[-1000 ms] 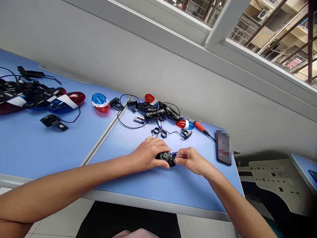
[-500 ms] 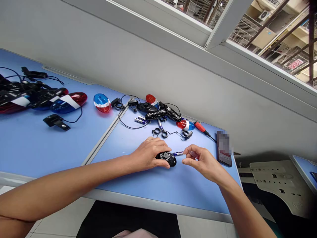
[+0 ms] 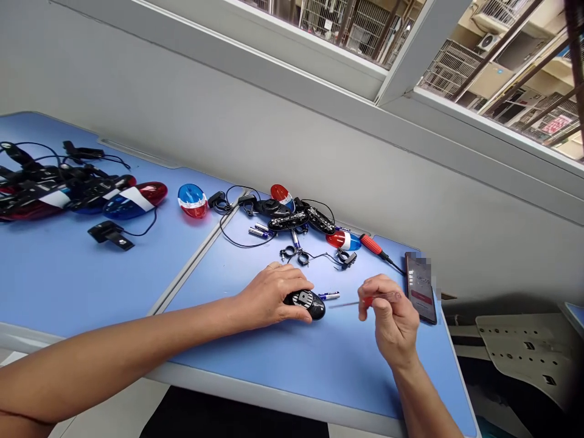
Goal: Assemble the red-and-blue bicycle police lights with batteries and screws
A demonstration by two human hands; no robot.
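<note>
My left hand [image 3: 274, 293] is closed over a black oval light housing [image 3: 314, 306], pressing it to the blue table. Its patterned face points up, and its left end is hidden under my fingers. To the right, my right hand [image 3: 392, 313] is closed around a screwdriver [image 3: 367, 301] with a clear and red handle. The thin shaft points left, its tip just short of the housing. A blue and white battery [image 3: 329, 296] lies at the housing's right end, between my hands.
Behind my hands lie black cabled parts [image 3: 287, 220], several batteries [image 3: 259, 231] and red-blue covers [image 3: 343, 239]. A red-handled tool [image 3: 371, 244] and a phone [image 3: 420, 289] are at right. More assembled lights [image 3: 132, 199] are piled on the left table.
My right hand has drawn back to the right, away from the battery, and turned. The screwdriver's shaft now shows, pointing left. My left hand stays on the housing; the view shifted slightly.
</note>
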